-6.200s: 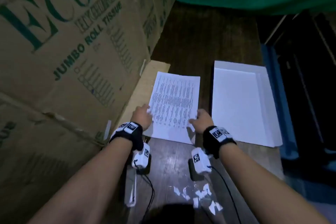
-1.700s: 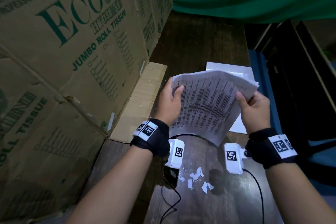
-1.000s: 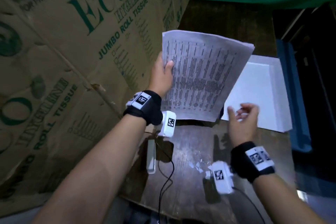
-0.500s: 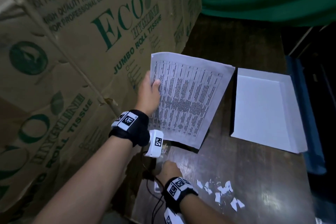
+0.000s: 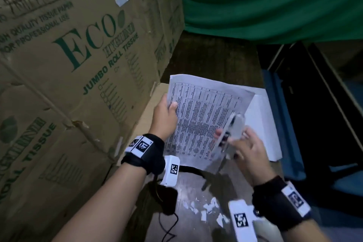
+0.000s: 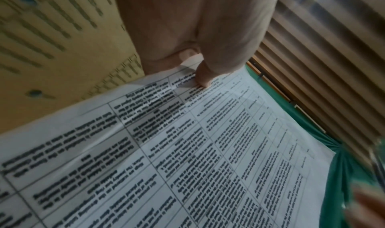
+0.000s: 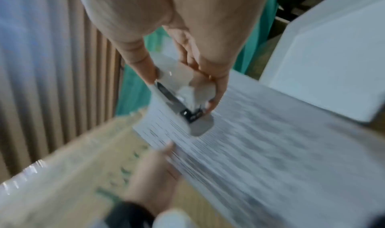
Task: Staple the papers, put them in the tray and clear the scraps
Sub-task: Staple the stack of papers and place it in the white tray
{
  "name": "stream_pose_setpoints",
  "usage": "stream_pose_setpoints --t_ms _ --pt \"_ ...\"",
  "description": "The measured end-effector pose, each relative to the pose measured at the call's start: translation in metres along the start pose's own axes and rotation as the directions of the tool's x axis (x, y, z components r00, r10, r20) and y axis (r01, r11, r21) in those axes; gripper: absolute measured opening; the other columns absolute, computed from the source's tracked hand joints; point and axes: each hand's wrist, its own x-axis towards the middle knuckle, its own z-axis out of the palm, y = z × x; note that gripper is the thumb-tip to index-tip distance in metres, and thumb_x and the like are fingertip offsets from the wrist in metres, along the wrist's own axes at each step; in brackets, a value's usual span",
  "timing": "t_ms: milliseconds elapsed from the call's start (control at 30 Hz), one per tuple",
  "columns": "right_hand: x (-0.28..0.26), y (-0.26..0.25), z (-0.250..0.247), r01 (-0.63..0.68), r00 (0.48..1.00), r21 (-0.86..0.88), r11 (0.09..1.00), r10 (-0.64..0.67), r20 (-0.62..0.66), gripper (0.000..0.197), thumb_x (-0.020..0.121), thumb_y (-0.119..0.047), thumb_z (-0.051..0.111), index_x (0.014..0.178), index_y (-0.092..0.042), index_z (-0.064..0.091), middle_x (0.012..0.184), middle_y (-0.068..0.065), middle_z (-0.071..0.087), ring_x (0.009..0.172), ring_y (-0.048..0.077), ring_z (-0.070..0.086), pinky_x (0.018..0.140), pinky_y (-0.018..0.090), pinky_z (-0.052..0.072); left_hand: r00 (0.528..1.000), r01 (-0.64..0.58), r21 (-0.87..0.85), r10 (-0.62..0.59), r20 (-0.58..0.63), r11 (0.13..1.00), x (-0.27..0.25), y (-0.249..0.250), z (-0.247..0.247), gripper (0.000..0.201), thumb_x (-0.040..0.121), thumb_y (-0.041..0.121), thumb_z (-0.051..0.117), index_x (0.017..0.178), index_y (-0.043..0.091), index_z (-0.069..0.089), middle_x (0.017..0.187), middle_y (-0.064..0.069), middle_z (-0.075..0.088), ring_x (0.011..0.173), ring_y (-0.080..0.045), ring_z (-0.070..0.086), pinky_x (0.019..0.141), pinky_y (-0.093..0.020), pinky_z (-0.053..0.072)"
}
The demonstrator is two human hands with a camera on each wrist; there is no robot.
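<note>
Papers and stapler held over the worktop

Left hand (image 5: 164,118) pinches the printed papers (image 5: 204,122); right hand (image 5: 246,149) grips a clear stapler (image 5: 232,131). Left carton (image 5: 78,65) reads "ECO JUMBO ROLL TISSUE".

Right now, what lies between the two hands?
The papers, shown in the head view: left hand pinches one edge, right hand holds the stapler over the other.

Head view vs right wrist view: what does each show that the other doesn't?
Only the head view: the paper scraps on the table, and the box lettering. Only the right wrist view: a close look at the stapler, though blurred, above the papers; whether it touches them is unclear. Both: the left hand pinching the papers' edge, the right hand gripping the stapler, and the white tray beyond.
</note>
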Motion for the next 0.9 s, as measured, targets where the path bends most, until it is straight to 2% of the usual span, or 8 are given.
stream_pose_setpoints --t_ms 100,167,267,400,533,667,800,900 --pt "0.024 -0.06 -0.008 0.248 0.969 0.191 0.95 -0.241 -0.058 0.03 0.087 0.004 0.053 0.111 -0.011 0.044 0.095 0.011 0.066 0.091 0.029 0.068 0.079 0.041 0.058 0.998 0.005 -0.021 -0.004 0.061 1.0 -0.013 0.015 0.031 0.027 0.099 0.013 0.039 0.123 0.018 0.051 0.113 0.001 0.064 0.102 -0.011 0.06 0.081 -0.02 0.048" --pt "0.035 -0.093 -0.006 0.383 0.921 0.184 0.905 -0.36 -0.148 0.037 0.084 0.002 0.057 0.113 -0.014 0.042 0.098 0.018 0.059 0.089 0.031 0.067 0.083 0.045 0.057 0.997 0.0 -0.029 0.002 0.08 1.0 -0.021 0.025 0.049 0.024 0.099 0.015 0.04 0.119 0.019 0.052 0.11 0.002 0.064 0.099 -0.009 0.062 0.078 -0.019 0.05" --pt "0.044 -0.124 0.001 0.489 0.823 -0.012 0.872 -0.465 -0.326 0.047 0.075 -0.01 0.071 0.115 -0.013 0.047 0.106 0.021 0.06 0.103 0.041 0.064 0.091 0.054 0.053 0.993 -0.03 -0.032 0.033 0.11 0.999 -0.034 0.038 0.07 0.02 0.099 0.016 0.041 0.115 0.016 0.053 0.102 0.005 0.063 0.087 0.005 0.058 0.061 -0.005 0.046" --pt "0.048 -0.131 0.006 0.503 0.751 -0.258 0.825 -0.565 -0.343 0.036 0.076 -0.02 0.074 0.103 -0.018 0.05 0.092 -0.003 0.062 0.09 0.014 0.066 0.083 0.032 0.058 0.99 -0.061 -0.011 0.062 0.127 0.998 -0.047 0.05 0.088 0.016 0.099 0.015 0.042 0.11 0.014 0.053 0.1 0.002 0.064 0.087 -0.008 0.061 0.062 -0.011 0.043" --pt "0.051 -0.118 0.002 0.481 0.703 -0.461 0.745 -0.643 -0.305 0.031 0.078 -0.03 0.07 0.097 -0.018 0.049 0.078 -0.016 0.053 0.071 -0.002 0.056 0.073 0.02 0.052 0.985 -0.088 0.016 0.084 0.148 0.996 -0.055 0.057 0.094 0.014 0.099 0.014 0.041 0.108 0.014 0.052 0.098 0.001 0.062 0.084 -0.008 0.059 0.059 -0.008 0.041" --pt "0.054 -0.107 0.0 0.461 0.702 -0.54 0.704 -0.661 -0.263 0.026 0.082 -0.034 0.066 0.091 -0.019 0.048 0.075 -0.013 0.052 0.073 0.009 0.056 0.067 0.017 0.049 0.976 -0.137 0.048 0.126 0.176 0.989 -0.06 0.055 0.095 0.009 0.098 0.011 0.042 0.1 0.015 0.05 0.088 0.001 0.059 0.077 -0.01 0.057 0.057 -0.008 0.038" --pt "0.06 -0.102 0.006 0.452 0.7 -0.546 0.705 -0.66 -0.273 0.024 0.083 -0.041 0.061 0.086 -0.02 0.049 0.08 -0.002 0.058 0.083 0.026 0.061 0.071 0.034 0.054 0.975 -0.141 0.073 0.126 0.183 0.987 -0.061 0.053 0.096 0.012 0.096 0.008 0.043 0.101 0.014 0.052 0.089 0.001 0.06 0.075 -0.01 0.056 0.055 -0.004 0.039" --pt "0.066 -0.102 0.011 0.454 0.686 -0.531 0.716 -0.661 -0.305 0.027 0.084 -0.045 0.057 0.083 -0.019 0.05 0.077 -0.002 0.057 0.077 0.025 0.062 0.068 0.037 0.054 0.972 -0.153 0.041 0.143 0.185 0.987 -0.062 0.052 0.096 0.015 0.095 0.005 0.044 0.105 0.01 0.053 0.094 -0.004 0.065 0.082 -0.015 0.058 0.061 -0.01 0.041"
